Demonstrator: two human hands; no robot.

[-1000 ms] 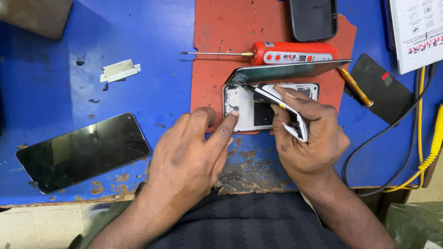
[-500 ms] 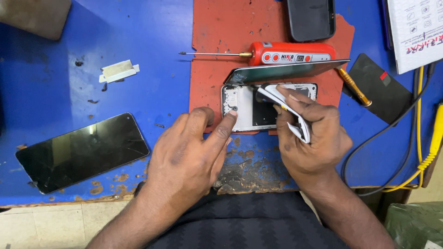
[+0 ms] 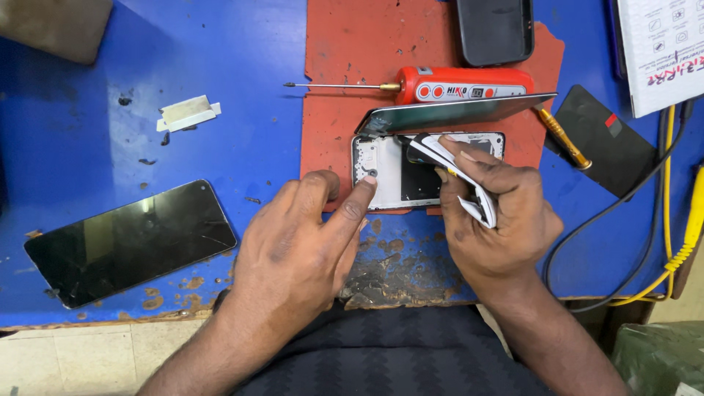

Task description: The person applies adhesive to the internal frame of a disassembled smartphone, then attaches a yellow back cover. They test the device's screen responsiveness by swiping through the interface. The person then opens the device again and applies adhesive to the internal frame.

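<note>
1. A dark phone screen panel (image 3: 130, 242) is lying flat at the left of the blue table (image 3: 88, 147), well apart from both hands.
2. A small white scrap (image 3: 188, 114) is sitting on the table above and to the right of that panel.
3. The left hand (image 3: 308, 249) is resting palm down at the table's near edge, its fingers loosely spread and holding nothing; the forefinger is stretching out and its tip is pressing on the left end of the opened phone body (image 3: 389, 172).
4. The opened phone body is lying on the worn red mat (image 3: 352, 51), between the two hands, with its inner side facing up.
5. A lifted screen (image 3: 455, 114) is standing tilted on edge just behind the phone body, hinged up from its far side.
6. A red electric screwdriver (image 3: 455, 84) is lying on the mat just beyond the lifted screen, its thin bit pointing left.
7. The right hand (image 3: 499, 220) is curling closed around a folded white strip (image 3: 462, 183), pinching it against the right part of the phone body.
8. A black phone (image 3: 495, 29) is lying at the mat's top edge.
9. A black card (image 3: 605, 147) and yellow and black cables (image 3: 671, 213) are lying at the right of the table.
</note>
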